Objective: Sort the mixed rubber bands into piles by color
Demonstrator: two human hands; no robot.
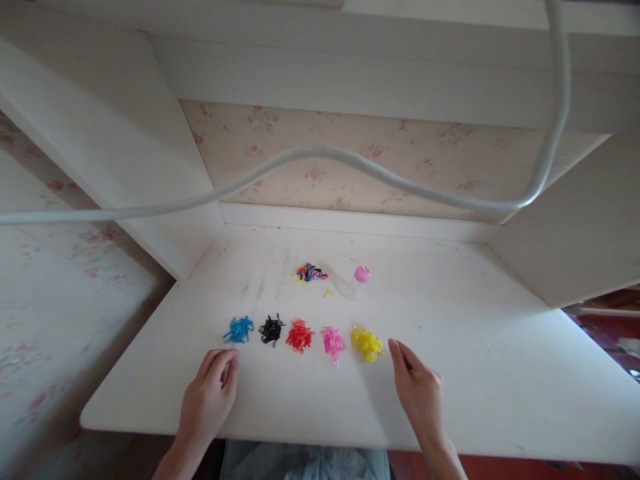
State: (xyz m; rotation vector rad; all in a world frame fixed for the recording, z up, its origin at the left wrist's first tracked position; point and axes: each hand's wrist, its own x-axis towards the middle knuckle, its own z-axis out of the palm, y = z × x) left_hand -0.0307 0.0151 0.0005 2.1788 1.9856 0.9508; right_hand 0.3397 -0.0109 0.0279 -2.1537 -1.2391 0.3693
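Observation:
Small rubber bands lie in a row of colour-sorted piles: blue bands [239,330], black bands [271,330], red bands [299,336], pink bands [333,342] and yellow bands [367,344]. Just below the blue pile, my left hand [213,387] is closed, thumb against curled fingers. My right hand [416,380] pinches thumb and forefinger together at the right edge of the yellow pile. Anything between the fingertips of either hand is too small to make out. Farther back is a mixed heap of bands [310,273] in several colours.
On the white desk [475,373], a clear bag [343,287] with a pink round piece [363,274] lies right of the mixed heap, near a stray yellow band [327,293]. A thick white cable [320,155] crosses the view above. Panels flank the desk.

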